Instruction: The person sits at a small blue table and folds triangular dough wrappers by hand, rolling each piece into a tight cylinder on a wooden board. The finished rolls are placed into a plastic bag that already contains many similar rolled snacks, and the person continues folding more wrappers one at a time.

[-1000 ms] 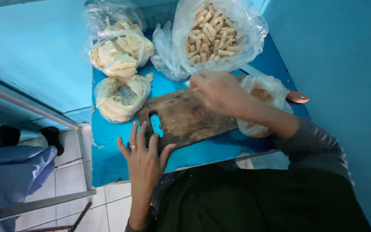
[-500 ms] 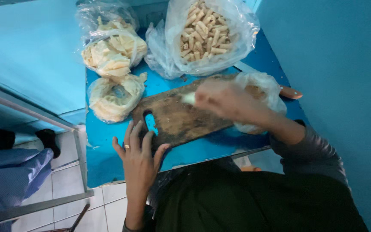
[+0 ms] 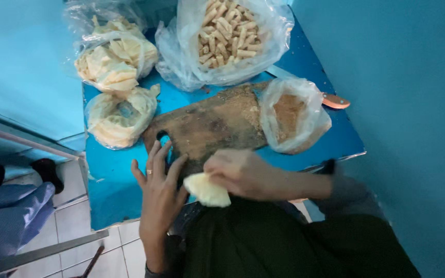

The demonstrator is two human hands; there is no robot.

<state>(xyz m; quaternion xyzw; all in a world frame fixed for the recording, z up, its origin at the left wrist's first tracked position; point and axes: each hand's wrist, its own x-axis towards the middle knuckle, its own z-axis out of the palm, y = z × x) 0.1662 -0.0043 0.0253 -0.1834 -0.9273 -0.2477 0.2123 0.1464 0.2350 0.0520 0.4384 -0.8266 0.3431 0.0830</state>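
Note:
My right hand [image 3: 243,172] is closed on a pale folded piece of dough [image 3: 207,189] at the near edge of a dark wooden cutting board [image 3: 209,126]. My left hand [image 3: 158,183] lies flat with fingers spread on the blue table [image 3: 109,180], its fingertips touching the board's handle end. Brown crumbs cover the board's far right part, beside a clear bag of brown crumbs [image 3: 292,114].
A large bag of rolled sticks [image 3: 227,36] stands at the back. Two bags of pale folded sheets [image 3: 114,62], [image 3: 119,116] sit on the left. An orange knife handle [image 3: 336,101] pokes out at right. Blue walls close both sides. Someone's dark feet [image 3: 14,172] rest on the tiled floor.
My right hand has come back from the crumb bag on the board toward my body, now holding the pale dough piece. My left hand stayed by the board's handle.

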